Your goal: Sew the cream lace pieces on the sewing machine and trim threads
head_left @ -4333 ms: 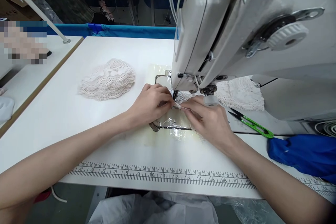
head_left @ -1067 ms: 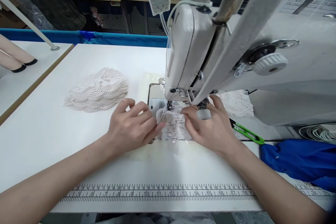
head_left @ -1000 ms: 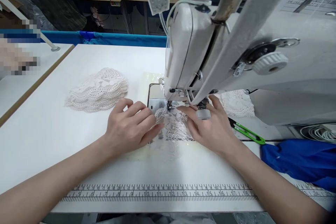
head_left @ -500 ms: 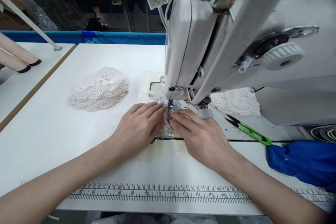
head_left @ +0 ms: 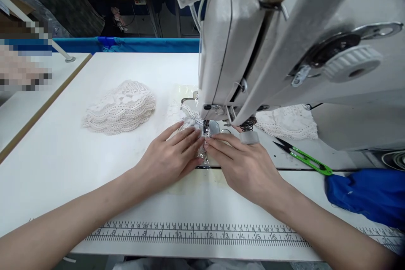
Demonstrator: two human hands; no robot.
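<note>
My left hand [head_left: 171,152] lies flat with its fingers spread on a piece of white lace [head_left: 192,119], just left of the needle area of the sewing machine [head_left: 217,50]. From the right, my right hand [head_left: 245,162] rests by the presser foot [head_left: 206,126], its fingertips on the lace edge and its fingers stretched out. The lace runs under the foot and between both hands. A layered pile of white lace [head_left: 122,107] lies to the left. More lace [head_left: 287,122] sits behind the machine head at the right.
Green-handled thread snips [head_left: 305,158] and a blue cloth [head_left: 367,196] lie at the right. A printed ruler [head_left: 202,234] runs along the front edge. A person [head_left: 63,0] stands at the far left, beyond a blue-covered edge [head_left: 152,45].
My left hand's fingers have spread, and more lace shows left of the foot. The person's arm at the back has shifted over the far table.
</note>
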